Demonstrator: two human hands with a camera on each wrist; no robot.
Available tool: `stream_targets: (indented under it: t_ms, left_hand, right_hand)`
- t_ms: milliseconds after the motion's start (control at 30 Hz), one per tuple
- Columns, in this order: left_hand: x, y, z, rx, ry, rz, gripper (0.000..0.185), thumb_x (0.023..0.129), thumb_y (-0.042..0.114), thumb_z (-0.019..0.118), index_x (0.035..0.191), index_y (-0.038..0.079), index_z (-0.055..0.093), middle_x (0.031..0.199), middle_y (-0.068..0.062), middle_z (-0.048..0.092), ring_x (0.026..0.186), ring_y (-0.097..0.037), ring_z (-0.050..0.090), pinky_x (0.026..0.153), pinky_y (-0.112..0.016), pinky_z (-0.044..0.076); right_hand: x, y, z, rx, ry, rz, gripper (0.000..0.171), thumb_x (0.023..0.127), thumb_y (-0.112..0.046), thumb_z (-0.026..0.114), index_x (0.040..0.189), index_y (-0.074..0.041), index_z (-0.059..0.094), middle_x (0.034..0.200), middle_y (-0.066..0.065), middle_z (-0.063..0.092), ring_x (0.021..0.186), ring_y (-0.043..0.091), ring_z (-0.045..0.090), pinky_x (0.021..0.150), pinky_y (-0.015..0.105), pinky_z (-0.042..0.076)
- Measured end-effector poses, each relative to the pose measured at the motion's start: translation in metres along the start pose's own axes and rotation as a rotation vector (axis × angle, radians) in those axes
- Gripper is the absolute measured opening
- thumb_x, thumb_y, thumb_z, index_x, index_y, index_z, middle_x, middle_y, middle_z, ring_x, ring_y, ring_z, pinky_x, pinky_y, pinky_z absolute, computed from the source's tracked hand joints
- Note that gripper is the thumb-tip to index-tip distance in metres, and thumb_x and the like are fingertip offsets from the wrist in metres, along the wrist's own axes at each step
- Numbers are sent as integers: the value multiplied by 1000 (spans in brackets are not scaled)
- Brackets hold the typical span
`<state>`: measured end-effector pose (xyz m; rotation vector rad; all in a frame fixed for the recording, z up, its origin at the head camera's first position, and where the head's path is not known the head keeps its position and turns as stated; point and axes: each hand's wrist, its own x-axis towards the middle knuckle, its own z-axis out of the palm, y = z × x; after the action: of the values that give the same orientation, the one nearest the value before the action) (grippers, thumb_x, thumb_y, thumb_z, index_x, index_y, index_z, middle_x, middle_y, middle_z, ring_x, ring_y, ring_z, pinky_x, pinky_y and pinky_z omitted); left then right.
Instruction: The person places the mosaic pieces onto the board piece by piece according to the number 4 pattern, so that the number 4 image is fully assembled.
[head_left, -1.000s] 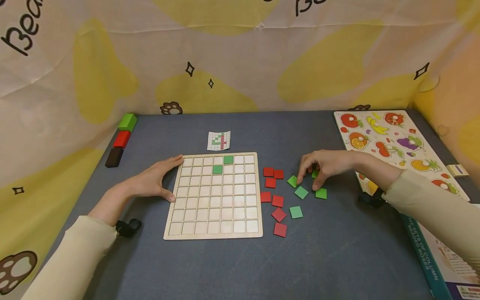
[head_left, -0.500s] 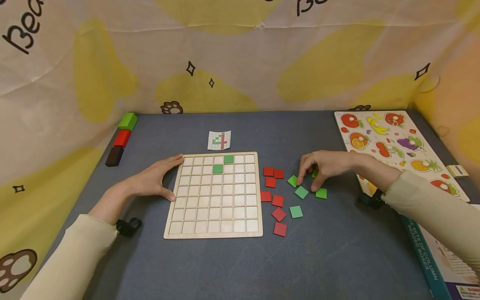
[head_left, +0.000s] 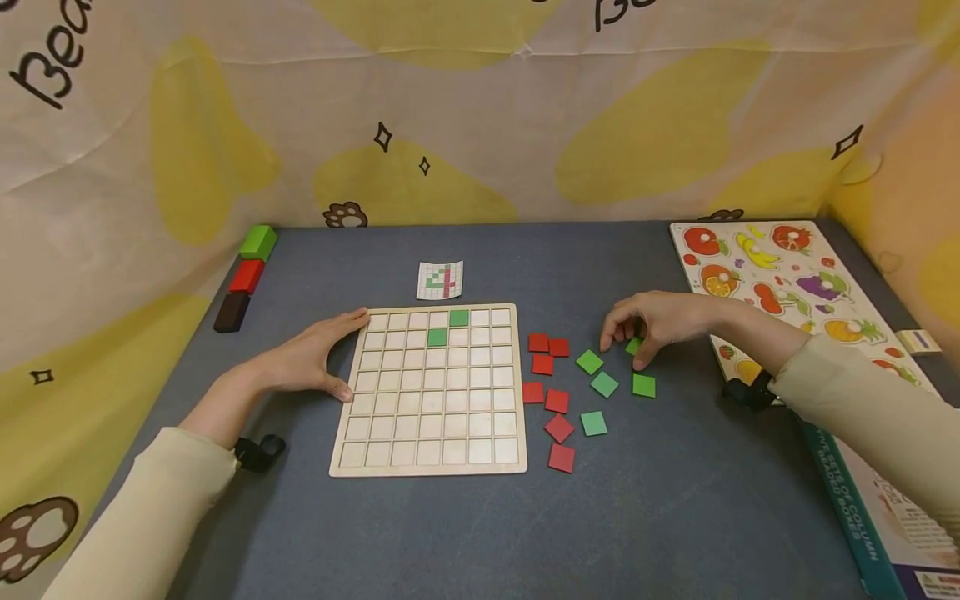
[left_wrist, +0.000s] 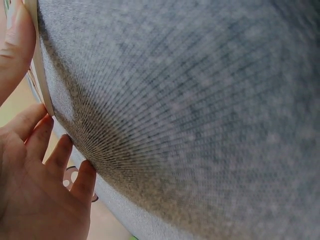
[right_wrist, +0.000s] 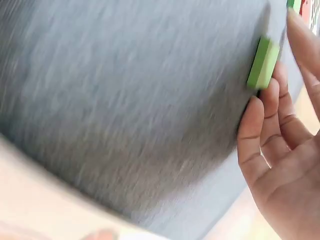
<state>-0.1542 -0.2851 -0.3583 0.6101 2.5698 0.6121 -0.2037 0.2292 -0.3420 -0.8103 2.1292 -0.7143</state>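
Fingertips on flat square green tile [head_left: 633,345], grey felt.

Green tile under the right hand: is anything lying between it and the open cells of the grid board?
On the table, yes: loose green tiles and red tiles lie between the green tile in the right hand and the grid board. Nothing visible stands taller than these flat tiles. The left hand rests on the board's far left edge.
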Motion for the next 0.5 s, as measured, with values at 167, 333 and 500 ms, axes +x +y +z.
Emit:
stream_targets:
  t_ms: [167, 333, 500]
  left_hand:
    - [-1, 0, 0, -4, 3, -2, 119, 65, 36, 90, 157, 2, 22, 166, -20, 14, 150, -49, 13, 116, -70, 13]
    - [-1, 0, 0, -7, 4, 2, 119, 65, 36, 90, 156, 1, 22, 166, -21, 14, 150, -49, 13, 117, -70, 12]
    - [-1, -1, 0, -7, 7, 22, 120, 65, 38, 90, 156, 0, 22, 166, -22, 14, 150, -50, 12, 116, -70, 12]
  right_hand:
    - [-5, 8, -6, -79, 77, 16, 32, 73, -8, 85, 101, -16, 70, 93, 5, 60, 88, 17, 51, 72, 23, 47]
    - [0, 5, -9, -189, 134, 18, 21, 74, -19, 85, 88, -16, 70, 76, 0, 60, 71, 9, 52, 63, 20, 43]
    - [20, -22, -16, -240, 196, 21, 13, 79, -22, 82, 82, -17, 71, 72, -2, 64, 66, 8, 52, 62, 22, 43]
